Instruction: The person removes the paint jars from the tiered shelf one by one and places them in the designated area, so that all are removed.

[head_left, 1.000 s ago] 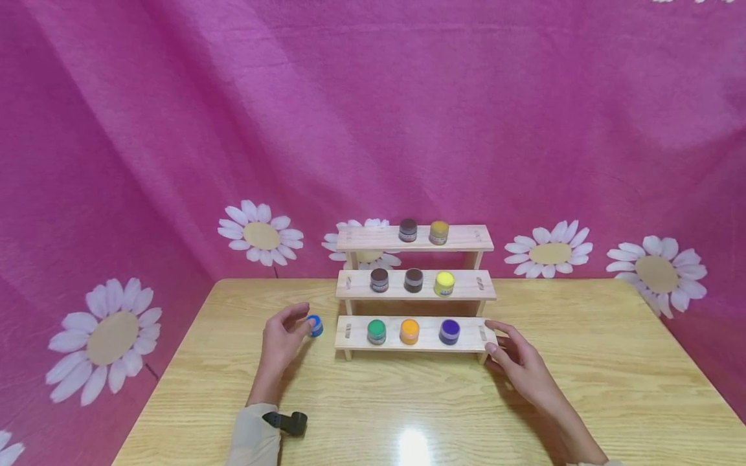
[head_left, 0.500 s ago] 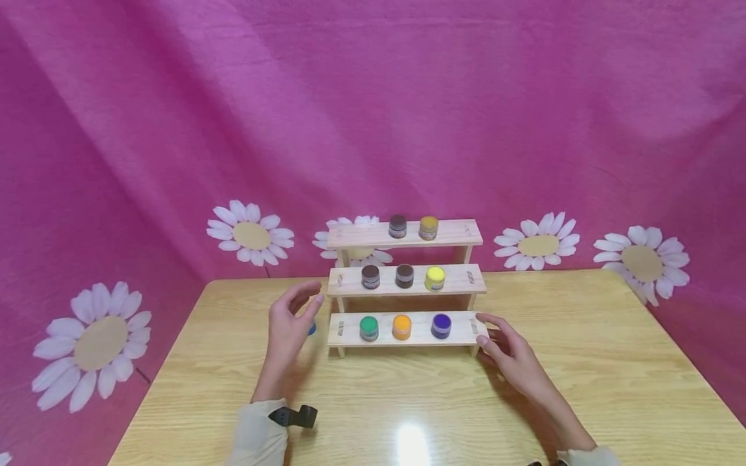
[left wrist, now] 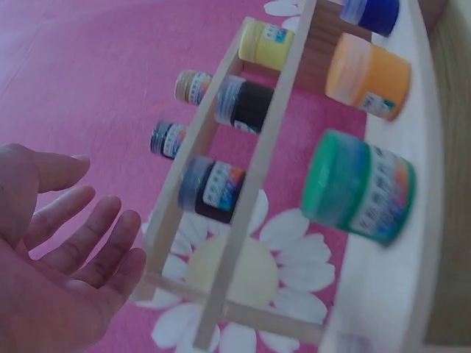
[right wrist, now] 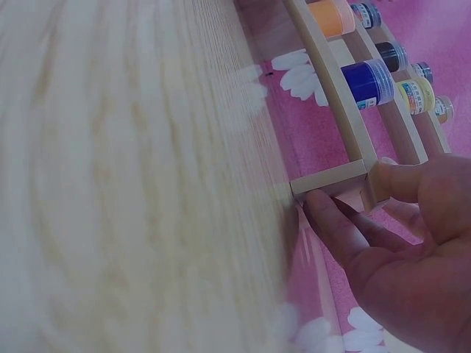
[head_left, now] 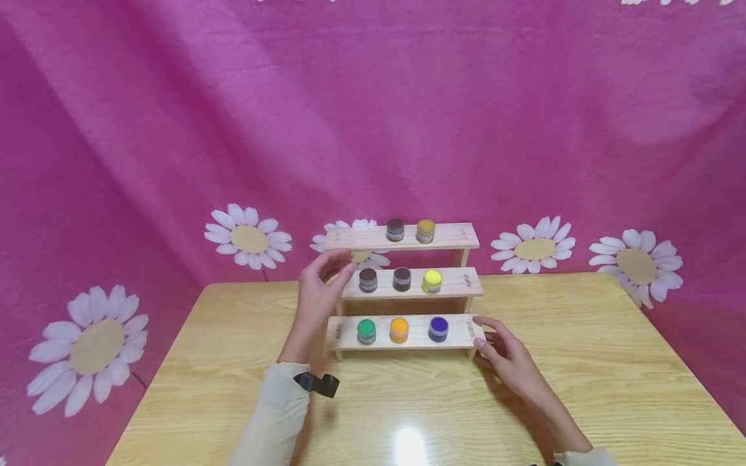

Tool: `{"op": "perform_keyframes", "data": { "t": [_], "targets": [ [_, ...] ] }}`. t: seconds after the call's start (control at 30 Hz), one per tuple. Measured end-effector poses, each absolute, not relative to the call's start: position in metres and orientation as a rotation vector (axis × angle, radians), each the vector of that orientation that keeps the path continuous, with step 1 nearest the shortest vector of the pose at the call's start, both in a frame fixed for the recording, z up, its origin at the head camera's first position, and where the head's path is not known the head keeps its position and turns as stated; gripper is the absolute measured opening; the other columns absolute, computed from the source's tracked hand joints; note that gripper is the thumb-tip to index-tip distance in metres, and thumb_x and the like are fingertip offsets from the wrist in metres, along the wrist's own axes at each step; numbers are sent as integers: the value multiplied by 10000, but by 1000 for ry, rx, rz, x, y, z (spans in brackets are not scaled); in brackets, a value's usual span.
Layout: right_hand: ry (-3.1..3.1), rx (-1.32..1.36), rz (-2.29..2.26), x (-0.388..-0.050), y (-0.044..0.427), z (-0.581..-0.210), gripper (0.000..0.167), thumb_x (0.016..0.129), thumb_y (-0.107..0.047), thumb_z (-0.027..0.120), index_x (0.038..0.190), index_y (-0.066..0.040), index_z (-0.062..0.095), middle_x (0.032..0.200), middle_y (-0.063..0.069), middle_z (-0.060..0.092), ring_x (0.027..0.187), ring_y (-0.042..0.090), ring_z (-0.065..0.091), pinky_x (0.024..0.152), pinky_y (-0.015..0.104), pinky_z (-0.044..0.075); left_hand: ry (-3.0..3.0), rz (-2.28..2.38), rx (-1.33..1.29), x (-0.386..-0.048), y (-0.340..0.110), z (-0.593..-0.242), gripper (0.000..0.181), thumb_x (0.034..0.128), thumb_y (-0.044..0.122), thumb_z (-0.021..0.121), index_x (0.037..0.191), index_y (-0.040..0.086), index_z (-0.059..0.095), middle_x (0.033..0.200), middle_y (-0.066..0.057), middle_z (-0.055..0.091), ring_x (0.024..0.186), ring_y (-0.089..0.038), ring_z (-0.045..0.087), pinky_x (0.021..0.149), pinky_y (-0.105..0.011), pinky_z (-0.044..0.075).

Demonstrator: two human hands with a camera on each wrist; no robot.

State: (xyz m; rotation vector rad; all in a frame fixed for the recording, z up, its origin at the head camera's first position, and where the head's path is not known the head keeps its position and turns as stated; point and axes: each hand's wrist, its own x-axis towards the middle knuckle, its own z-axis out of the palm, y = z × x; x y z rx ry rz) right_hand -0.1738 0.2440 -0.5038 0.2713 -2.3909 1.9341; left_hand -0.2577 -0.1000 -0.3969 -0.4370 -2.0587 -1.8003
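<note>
A three-tier wooden display rack (head_left: 350, 336) stands on the table, bearing small paint jars. Its bottom tier holds a green paint jar (head_left: 366, 331), an orange paint jar (head_left: 399, 330) and a purple paint jar (head_left: 438, 329). Two dark jars and a yellow paint jar (head_left: 432, 281) are on the middle tier; a dark jar and an ochre paint jar (head_left: 425, 231) are on top. My left hand (head_left: 319, 288), fingers loosely bent and holding nothing in the left wrist view, hovers by the rack's left side. My right hand (head_left: 511, 362) grips the bottom tier's right end between thumb and fingers.
The wood-grain table (head_left: 233, 388) spreads around the rack. A magenta cloth with daisies (head_left: 373, 129) hangs close behind and along the left. Black straps with a small device (head_left: 317, 384) sit on the left wrist.
My left hand has let go of a blue jar on the table and moved up and right to the rack. The blue jar is now out of sight. My right hand keeps its grip.
</note>
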Motion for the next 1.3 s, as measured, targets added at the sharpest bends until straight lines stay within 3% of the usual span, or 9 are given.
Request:
{"op": "perform_keyframes", "data": {
  "t": [0.43,0.87,1.1,1.3],
  "targets": [
    [-2400,229,1948,-173,245,-506,436,1044,-38,576,1463,19,468,1261,352,601,1034,96,649,871,339,612,-2207,-1748,-440,-282,-68,-367,327,958,108,732,1263,7,672,1222,-123,697,1157,-272,645,1065,-430,510],
    [-2404,215,1941,-172,243,-506,448,1050,-62,575,1478,8,464,1297,360,583,1051,89,648,881,326,607,-2425,-1605,-365,-310,-39,-357,392,957,187,743,1332,113,655,1321,-98,661,1170,-250,661,981,-354,561],
    [-2429,203,1941,-172,242,-506,449,1053,-72,574,1483,-7,462,1313,347,579,1077,136,646,892,336,605,-2419,-1574,-370,-320,-29,-360,442,940,138,747,1349,17,634,1306,-141,678,1193,-309,658,1018,-362,545],
    [-2416,230,1939,-173,243,-504,452,1054,-71,571,1484,6,452,1301,360,585,1082,153,644,893,346,605,-2414,-1533,-317,-326,-21,-362,394,928,128,766,1297,23,674,1225,-126,715,1142,-257,675,1010,-341,542]
  ]
}}
